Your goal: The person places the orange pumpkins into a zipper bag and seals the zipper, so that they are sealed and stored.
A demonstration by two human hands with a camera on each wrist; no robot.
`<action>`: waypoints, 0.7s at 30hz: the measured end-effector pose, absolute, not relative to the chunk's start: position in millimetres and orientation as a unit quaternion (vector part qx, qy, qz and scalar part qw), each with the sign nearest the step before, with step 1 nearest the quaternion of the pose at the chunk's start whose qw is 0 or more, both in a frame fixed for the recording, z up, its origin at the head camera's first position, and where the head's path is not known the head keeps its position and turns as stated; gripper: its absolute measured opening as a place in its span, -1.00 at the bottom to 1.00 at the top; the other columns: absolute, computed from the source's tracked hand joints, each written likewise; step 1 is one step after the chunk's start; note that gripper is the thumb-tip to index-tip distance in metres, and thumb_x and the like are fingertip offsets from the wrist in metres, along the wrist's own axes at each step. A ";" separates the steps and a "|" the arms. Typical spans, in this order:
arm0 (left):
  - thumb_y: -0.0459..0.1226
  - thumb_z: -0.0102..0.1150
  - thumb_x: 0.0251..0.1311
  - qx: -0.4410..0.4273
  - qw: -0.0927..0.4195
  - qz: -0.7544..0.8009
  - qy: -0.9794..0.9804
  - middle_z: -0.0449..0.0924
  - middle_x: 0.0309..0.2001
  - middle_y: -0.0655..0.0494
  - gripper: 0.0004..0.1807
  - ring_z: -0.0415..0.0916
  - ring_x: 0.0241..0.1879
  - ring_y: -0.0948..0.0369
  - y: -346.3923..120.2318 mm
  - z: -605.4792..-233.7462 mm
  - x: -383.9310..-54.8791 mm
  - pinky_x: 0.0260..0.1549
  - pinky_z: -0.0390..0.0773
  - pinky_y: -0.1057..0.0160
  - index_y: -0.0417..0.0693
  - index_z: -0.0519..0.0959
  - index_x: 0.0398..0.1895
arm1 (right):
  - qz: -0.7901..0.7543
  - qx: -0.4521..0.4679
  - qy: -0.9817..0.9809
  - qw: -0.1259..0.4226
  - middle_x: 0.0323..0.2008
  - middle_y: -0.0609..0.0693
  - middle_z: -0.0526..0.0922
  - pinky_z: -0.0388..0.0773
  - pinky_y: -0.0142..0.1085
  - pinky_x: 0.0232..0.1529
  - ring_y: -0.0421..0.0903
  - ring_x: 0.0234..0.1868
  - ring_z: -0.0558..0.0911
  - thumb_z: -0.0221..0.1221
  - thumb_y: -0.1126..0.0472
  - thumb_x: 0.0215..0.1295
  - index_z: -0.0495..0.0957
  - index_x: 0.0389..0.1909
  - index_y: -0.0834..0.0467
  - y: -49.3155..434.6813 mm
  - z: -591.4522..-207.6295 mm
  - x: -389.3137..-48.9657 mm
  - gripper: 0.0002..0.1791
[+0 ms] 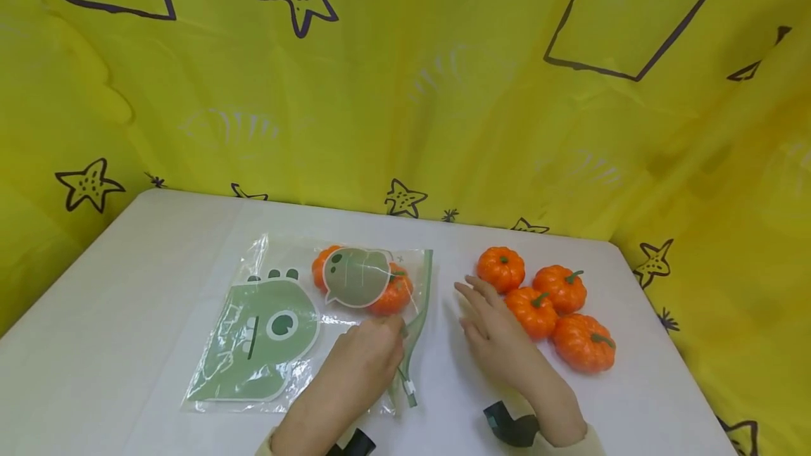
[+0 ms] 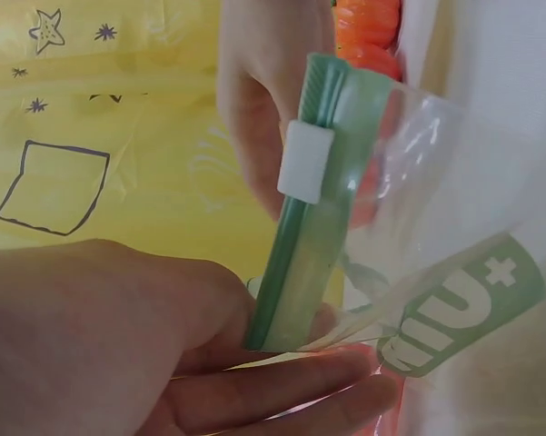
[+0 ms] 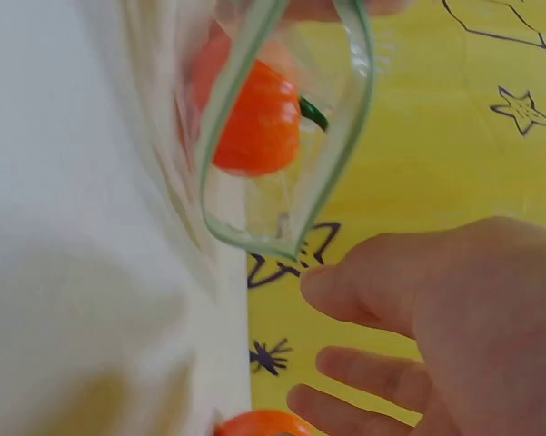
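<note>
A clear zip bag (image 1: 269, 333) with a green monster print lies flat on the table. Two small orange pumpkins (image 1: 394, 294) are inside, near its mouth. My left hand (image 1: 366, 357) pinches the bag's edge beside the green zip strip; the left wrist view shows the white slider (image 2: 306, 162) at one end of that strip. In the right wrist view the bag's mouth gapes around a pumpkin (image 3: 259, 123). My right hand (image 1: 503, 343) is held with relaxed fingers between the bag and the loose pumpkins, holding nothing. Its fingers are close to the nearest pumpkin (image 1: 532, 312).
Several loose pumpkins with green stems are clustered on the right of the white table (image 1: 76, 329), one at the back (image 1: 500, 269) and one closer to me (image 1: 584, 343). A yellow cloth (image 1: 380, 90) with dark star drawings hangs behind and around the table.
</note>
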State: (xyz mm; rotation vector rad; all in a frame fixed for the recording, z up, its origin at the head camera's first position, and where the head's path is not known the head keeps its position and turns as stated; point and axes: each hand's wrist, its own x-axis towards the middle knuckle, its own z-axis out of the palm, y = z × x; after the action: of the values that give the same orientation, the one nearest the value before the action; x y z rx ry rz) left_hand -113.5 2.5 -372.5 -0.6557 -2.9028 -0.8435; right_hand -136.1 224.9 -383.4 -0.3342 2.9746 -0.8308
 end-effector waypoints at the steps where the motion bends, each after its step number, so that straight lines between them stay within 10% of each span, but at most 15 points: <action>1: -0.38 0.09 0.24 -0.211 0.024 -0.273 -0.938 0.42 -0.62 0.11 -0.86 0.35 -0.64 0.21 2.6 -372.4 -113.7 -0.68 0.35 0.24 -0.08 0.47 -0.49 | -0.267 -0.108 0.957 0.006 0.46 0.14 0.22 0.32 0.21 0.31 0.25 0.42 0.32 0.14 0.26 0.39 0.33 0.40 0.14 228.1 -381.7 -136.5 -0.43; 12: -0.37 0.13 0.23 -0.206 0.015 -0.288 -0.935 0.50 -0.56 0.07 -0.92 0.36 -0.62 0.24 2.2 -375.1 -115.0 -0.68 0.36 0.28 -0.11 0.52 -0.42 | -0.249 -0.070 0.962 -0.087 0.31 0.25 0.35 0.33 0.27 0.28 0.29 0.32 0.35 0.13 0.34 0.34 0.46 0.21 0.27 260.3 -368.9 -134.7 -0.58; 21: -0.35 0.16 0.24 -0.207 -0.013 -0.310 -0.928 0.44 -0.57 0.14 -0.92 0.31 -0.62 0.26 2.0 -377.2 -116.6 -0.65 0.33 0.33 -0.11 0.55 -0.42 | -0.171 -0.025 0.984 -0.054 0.17 0.39 0.43 0.34 0.32 0.20 0.38 0.19 0.39 0.21 0.24 0.27 0.51 0.12 0.30 271.8 -368.4 -126.9 -0.58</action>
State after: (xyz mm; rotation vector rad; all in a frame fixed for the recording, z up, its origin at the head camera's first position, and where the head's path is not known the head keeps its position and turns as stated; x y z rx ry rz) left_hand -116.6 2.0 -377.2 -0.6562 -2.9401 -0.9815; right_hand -126.9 271.8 -368.4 -0.0824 3.2016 -0.5552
